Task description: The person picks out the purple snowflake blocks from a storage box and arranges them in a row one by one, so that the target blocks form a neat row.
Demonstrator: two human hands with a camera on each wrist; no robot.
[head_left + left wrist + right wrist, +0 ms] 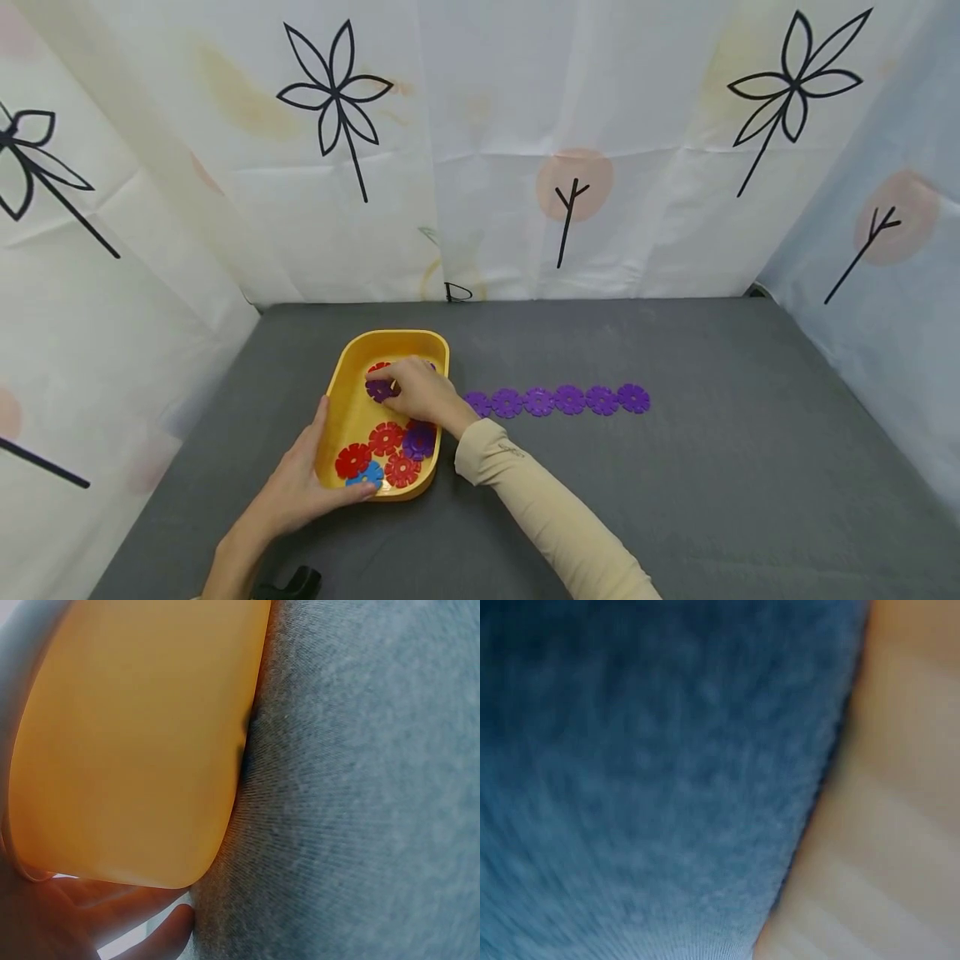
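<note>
Beneath both hands is a dark grey table (712,492), with a fabric-like texture. Beyond the hands hangs a pale curtain (495,100) with black line plants and peach circles; similar cloth stands at both sides. The yellow tray (341,396) lies flat between the hands, its long axis running away from the person, the far end leaning slightly to the right. The left hand (300,479) holds its near left corner, thumb at the near rim, fingers along the outer wall. The right hand (420,390), inside the tray, pinches a purple disc (380,389); its exact tilt I cannot tell. To the right of this hand, a row of purple discs (570,400) extends sideways, nearly straight.
</note>
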